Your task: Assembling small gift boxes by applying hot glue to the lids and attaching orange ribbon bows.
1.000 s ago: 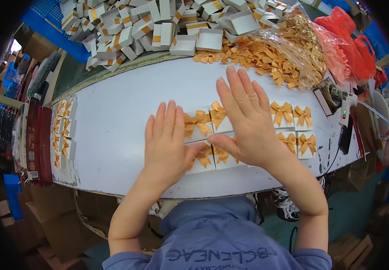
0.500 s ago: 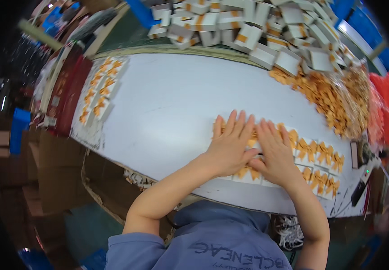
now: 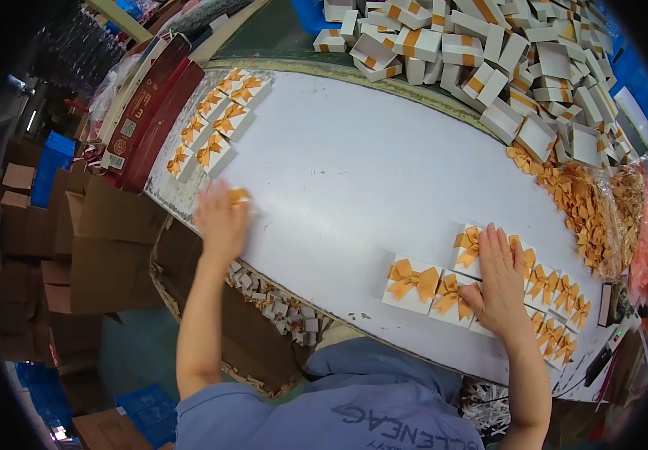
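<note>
While two short rows of bow-topped boxes (image 3: 232, 120), apparently finished, line the table's (image 3: 324, 172) left end, a blurred left hand (image 3: 223, 221) meets another bowed box (image 3: 240, 196), its grip impossible to tell from here; the right hand (image 3: 502, 296) lies flat, thumb spread, over more bowed boxes (image 3: 412, 283). Seemingly left: heaped white boxes (image 3: 463, 49), banded but bowless, beside loose gold bows (image 3: 564, 191).

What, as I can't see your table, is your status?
Left hand blurred, at a bow-topped box. Right hand over bow-topped boxes, partly hiding them. Open boxes piled at far side, away from hands.
</note>
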Demonstrator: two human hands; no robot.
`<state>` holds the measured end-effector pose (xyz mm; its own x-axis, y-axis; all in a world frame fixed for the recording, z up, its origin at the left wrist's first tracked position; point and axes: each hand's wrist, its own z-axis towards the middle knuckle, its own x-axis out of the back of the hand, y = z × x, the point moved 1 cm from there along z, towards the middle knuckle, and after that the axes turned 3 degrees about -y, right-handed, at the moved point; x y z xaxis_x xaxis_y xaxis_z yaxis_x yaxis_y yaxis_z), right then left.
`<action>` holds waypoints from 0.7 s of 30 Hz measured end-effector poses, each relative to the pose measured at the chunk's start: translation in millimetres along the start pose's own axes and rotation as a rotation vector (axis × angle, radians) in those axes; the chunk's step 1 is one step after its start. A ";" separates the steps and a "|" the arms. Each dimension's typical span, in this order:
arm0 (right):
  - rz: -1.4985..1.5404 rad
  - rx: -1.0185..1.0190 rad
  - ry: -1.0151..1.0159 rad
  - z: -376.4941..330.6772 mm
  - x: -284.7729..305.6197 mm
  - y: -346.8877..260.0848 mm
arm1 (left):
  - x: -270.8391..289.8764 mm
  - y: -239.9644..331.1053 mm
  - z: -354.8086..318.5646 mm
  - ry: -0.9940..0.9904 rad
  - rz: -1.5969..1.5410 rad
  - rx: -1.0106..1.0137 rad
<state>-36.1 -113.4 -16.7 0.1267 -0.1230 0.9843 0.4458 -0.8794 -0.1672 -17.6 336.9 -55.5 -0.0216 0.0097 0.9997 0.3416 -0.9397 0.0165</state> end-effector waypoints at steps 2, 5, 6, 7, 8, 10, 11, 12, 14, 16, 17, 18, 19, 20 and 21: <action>0.000 0.006 0.005 1.1 0.5 0.8 | -11.9 -51.4 13.9 0.102 -0.014 0.159; -0.010 0.013 0.005 1.4 -1.2 2.9 | -17.8 -92.0 50.6 0.221 -0.071 0.148; -0.010 0.015 0.008 1.7 -1.9 3.2 | -18.4 -97.1 62.3 0.224 -0.069 0.147; -0.010 0.019 0.012 2.2 -2.6 3.1 | -18.7 -101.7 73.6 0.198 -0.090 0.129; -0.014 0.015 0.015 1.9 -2.3 3.0 | -19.6 -101.0 82.6 0.169 -0.117 0.109; -0.005 0.011 0.005 2.2 -1.5 2.0 | -19.6 -102.3 94.0 0.134 -0.143 0.089; -0.007 0.007 0.006 1.0 -1.6 2.8 | -20.0 -99.2 96.2 0.093 -0.166 0.068; -0.008 0.007 0.009 0.1 -1.5 3.1 | -19.7 -97.2 96.6 0.094 -0.167 0.066; -0.007 0.009 0.013 -0.7 -1.4 2.8 | -17.4 -95.2 94.6 0.057 -0.147 0.094; -0.011 0.015 0.008 -1.0 -1.4 1.7 | -13.3 -94.3 90.1 0.049 -0.140 0.109; -0.012 0.014 0.009 -1.5 -1.1 1.5 | -10.6 -91.5 89.1 0.039 -0.138 0.118; 0.003 0.013 0.011 -2.3 -1.2 1.5 | -7.6 -88.4 87.5 0.040 -0.139 0.117; 0.017 0.011 0.013 -3.6 -1.0 1.5 | -4.7 -85.0 85.5 0.014 -0.108 0.147; 0.015 0.003 0.013 -4.6 -0.4 2.2 | -0.7 -77.5 85.8 -0.014 -0.078 0.172; 0.054 -0.015 0.009 -6.0 0.4 2.6 | 3.5 -69.1 85.3 -0.016 -0.082 0.162</action>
<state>-40.3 -118.5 -16.4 0.1421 -0.1741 0.9744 0.4252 -0.8782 -0.2189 38.9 431.0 -51.7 -0.0410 0.0908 0.9950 0.4865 -0.8680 0.0992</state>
